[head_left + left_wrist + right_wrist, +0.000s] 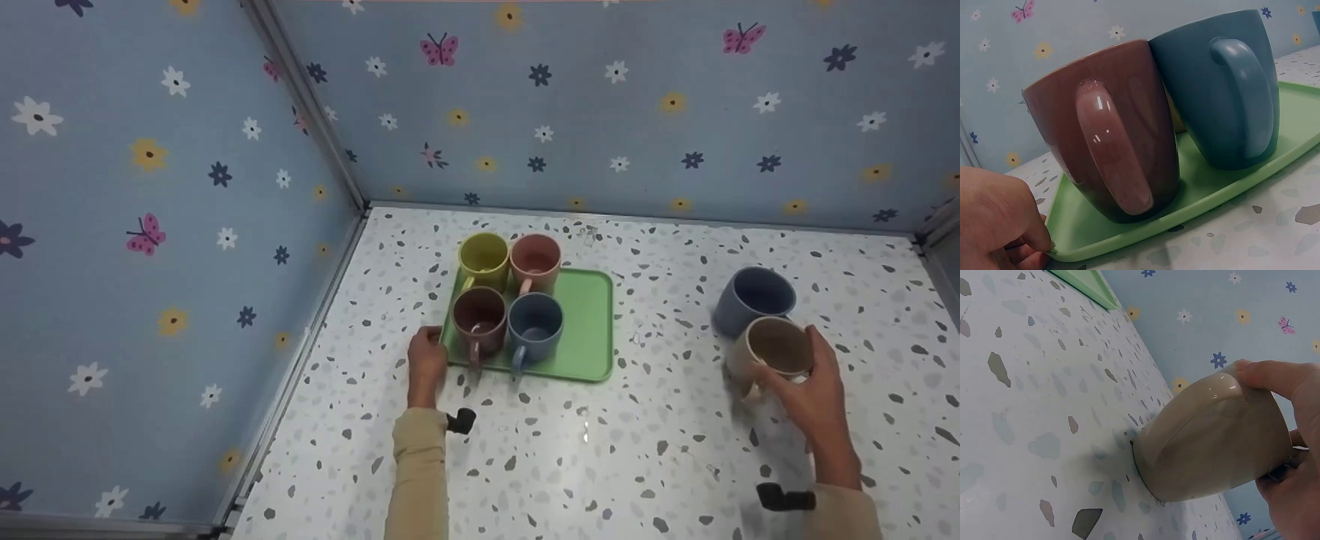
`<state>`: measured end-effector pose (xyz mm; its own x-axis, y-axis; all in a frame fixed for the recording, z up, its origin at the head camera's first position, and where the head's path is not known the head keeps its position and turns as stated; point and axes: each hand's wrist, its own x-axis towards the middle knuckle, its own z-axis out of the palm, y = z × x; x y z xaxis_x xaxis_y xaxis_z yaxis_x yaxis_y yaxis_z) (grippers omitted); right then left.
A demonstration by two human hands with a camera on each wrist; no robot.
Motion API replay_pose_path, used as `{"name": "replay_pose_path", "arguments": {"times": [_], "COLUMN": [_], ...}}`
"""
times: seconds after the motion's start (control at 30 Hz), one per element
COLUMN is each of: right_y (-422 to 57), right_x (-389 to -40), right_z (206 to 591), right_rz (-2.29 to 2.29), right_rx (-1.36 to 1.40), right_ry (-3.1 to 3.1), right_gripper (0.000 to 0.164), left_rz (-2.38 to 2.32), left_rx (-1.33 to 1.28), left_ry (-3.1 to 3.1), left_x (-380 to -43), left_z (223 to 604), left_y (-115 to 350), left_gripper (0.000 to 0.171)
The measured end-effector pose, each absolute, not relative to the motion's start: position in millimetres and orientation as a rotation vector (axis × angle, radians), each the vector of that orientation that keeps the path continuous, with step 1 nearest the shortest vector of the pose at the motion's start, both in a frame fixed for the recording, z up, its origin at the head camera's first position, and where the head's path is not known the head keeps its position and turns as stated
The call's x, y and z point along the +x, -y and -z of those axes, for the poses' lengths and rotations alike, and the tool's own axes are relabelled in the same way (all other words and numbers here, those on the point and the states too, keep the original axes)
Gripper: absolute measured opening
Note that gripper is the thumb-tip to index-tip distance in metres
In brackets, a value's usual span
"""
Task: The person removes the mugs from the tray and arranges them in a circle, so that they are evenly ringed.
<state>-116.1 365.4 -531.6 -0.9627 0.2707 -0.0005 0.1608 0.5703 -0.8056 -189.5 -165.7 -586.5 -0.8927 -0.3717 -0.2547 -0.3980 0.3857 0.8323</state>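
No text, label, brand, number or sign is showing legibly in any of the three views.
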Motion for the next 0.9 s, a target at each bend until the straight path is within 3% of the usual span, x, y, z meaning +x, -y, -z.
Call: {"name": "replay_pose_path", "arguments": {"times": [0.37, 0.9], "right_y": [-361, -328], "right_x": [-117, -128], "right_z": [526, 514], "right_rz": [-1.274, -1.175], "right_rx": [-0.309, -0.261], "right_ry": [2.733, 2.505], "right_gripper": [0.099, 0.082], "left_rz": [-1.563, -1.633], "left_rx": [-0.723, -0.707], "left_ry": [-2.587, -2.545], "left_x": [-190, -189], "left_z": [587, 585], "left_y": [167, 166], "left_gripper": [0.042, 0.047]}}
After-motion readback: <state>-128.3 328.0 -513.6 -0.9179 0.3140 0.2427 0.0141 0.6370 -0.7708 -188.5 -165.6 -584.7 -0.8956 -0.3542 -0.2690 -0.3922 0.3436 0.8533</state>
